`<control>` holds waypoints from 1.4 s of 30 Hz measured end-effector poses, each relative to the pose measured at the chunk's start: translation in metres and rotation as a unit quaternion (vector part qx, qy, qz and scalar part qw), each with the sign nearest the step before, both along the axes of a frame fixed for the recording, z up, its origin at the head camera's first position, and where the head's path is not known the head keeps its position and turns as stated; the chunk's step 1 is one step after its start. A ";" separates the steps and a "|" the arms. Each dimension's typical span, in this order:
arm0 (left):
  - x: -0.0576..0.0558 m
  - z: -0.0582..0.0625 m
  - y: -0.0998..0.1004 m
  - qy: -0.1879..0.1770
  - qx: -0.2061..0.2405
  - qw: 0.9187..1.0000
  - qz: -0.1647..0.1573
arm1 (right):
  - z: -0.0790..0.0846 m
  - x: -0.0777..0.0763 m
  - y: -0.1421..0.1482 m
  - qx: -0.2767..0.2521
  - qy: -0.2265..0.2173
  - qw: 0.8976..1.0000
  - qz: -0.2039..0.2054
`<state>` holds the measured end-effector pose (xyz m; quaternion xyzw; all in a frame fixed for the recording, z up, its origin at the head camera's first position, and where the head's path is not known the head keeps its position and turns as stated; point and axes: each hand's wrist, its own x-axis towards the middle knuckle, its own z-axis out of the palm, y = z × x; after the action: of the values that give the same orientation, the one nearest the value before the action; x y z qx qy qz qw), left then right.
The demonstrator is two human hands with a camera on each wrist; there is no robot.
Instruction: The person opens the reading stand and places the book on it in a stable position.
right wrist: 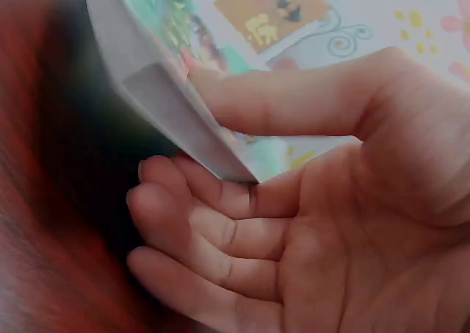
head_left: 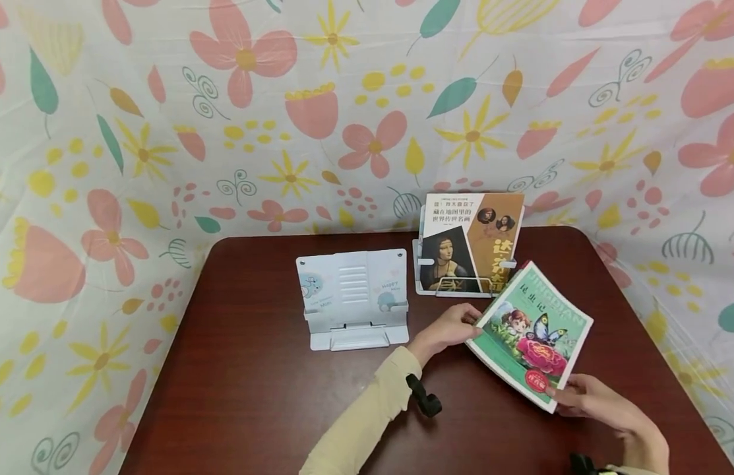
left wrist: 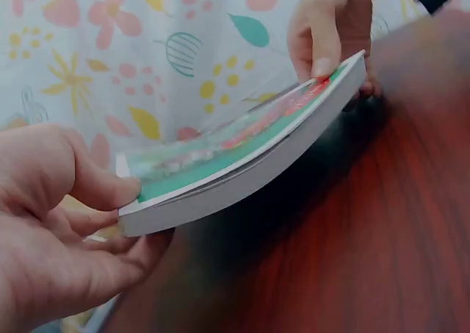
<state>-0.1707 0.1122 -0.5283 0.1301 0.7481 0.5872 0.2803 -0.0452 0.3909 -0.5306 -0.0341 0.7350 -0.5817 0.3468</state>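
Observation:
A green book [head_left: 533, 336] with a girl, a butterfly and a pink flower on its cover is held tilted above the table. My left hand [head_left: 452, 326] pinches its left corner, thumb on the cover and fingers underneath, as the left wrist view shows on the book [left wrist: 220, 164]. At the lower right corner my right hand [head_left: 598, 402] grips it; in the right wrist view the thumb of that hand [right wrist: 316, 171] lies on the cover and the other fingers curl below. Left of the book stands a white book stand [head_left: 355, 297] with nothing on it.
Behind the green book, a second stand [head_left: 418, 264] bears a brown and white book [head_left: 470, 241] with a portrait, kept by clips and a wire rest. Everything is on a dark red wooden table [head_left: 254, 396]. A flower-patterned cloth [head_left: 367, 99] hangs behind.

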 end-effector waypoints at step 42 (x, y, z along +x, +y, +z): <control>-0.040 0.100 -0.239 0.393 0.069 0.890 0.222 | 0.096 -0.141 -0.221 0.057 0.445 0.882 -0.145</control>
<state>-0.2106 -0.1264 -0.4284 0.1999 0.7641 0.5851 -0.1842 -0.1864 0.1702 -0.4344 -0.1625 0.8408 -0.5058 -0.1038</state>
